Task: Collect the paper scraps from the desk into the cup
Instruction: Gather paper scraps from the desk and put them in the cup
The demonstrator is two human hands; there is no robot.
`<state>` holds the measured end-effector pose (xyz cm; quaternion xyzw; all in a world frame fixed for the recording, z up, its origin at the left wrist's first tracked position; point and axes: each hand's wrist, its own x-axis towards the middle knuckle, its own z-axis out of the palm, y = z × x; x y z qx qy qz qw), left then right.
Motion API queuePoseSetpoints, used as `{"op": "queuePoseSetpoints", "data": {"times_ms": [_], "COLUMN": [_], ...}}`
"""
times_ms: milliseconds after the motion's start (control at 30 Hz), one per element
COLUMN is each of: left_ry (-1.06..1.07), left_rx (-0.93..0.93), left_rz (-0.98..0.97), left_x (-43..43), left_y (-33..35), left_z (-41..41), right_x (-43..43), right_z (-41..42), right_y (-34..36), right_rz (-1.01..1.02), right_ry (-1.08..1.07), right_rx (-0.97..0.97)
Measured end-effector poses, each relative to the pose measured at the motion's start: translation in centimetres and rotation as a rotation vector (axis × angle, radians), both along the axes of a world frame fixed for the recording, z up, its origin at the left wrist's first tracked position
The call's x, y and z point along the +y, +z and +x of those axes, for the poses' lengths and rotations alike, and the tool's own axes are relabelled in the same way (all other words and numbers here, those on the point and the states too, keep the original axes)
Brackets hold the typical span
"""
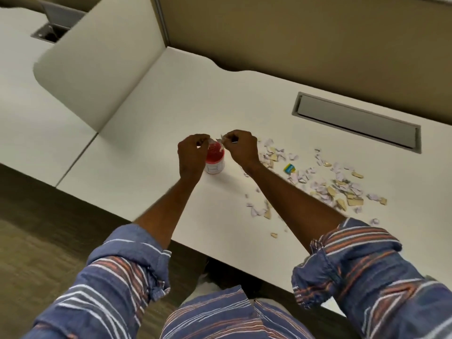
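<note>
One scrap [221, 143] in right hand [241, 148] over upright cup [215, 166], mouth up.

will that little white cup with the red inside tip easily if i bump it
Probably light: the small white cup with red inside looks disposable. Likely tippy, standing taller than wide; the left hand seems to steady its rim.

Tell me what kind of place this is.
Probably an office workstation: a white desk with a divider panel beside it, a cable hatch set into the top, and carpet below.
</note>
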<state>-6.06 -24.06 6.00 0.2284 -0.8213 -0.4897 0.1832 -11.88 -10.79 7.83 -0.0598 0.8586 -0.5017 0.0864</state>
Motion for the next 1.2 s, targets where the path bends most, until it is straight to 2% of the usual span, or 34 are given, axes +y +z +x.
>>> {"op": "queuePoseSetpoints", "data": {"times_ms": [267, 367, 433, 633, 1200], "left_ry": [-0.05, -0.092, -0.127, -0.118, -0.246], "left_rx": [-0.109, -0.152, -0.195, -0.249, -0.25], "left_rz": [0.017, -0.048, -0.109, -0.064, -0.131], "left_x": [-1.0, -1.3, -1.5, -2.0, -2.7], "left_y": [-1.2, -1.5, -1.8, -2.2, -1.3], "left_z": [-1.1, -1.7, -2.2, -3.2, -2.9], "right_x": [-3.5, -4.0, -4.8, -6.4, -5.8], "right_z": [-1.0, -1.1, -1.2, -1.4, -0.9], "right_y": [-1.4, -1.8, -2.0, -2.2, -1.0], "right_rz": [0.151, 0.175, 0.202, 0.293, 0.259], "right_ry": [0.004, -0.006, -0.008, 0.008, 0.026], "right_rx": [-0.069, -0.077, -0.067, -0.014, -0.021]}}
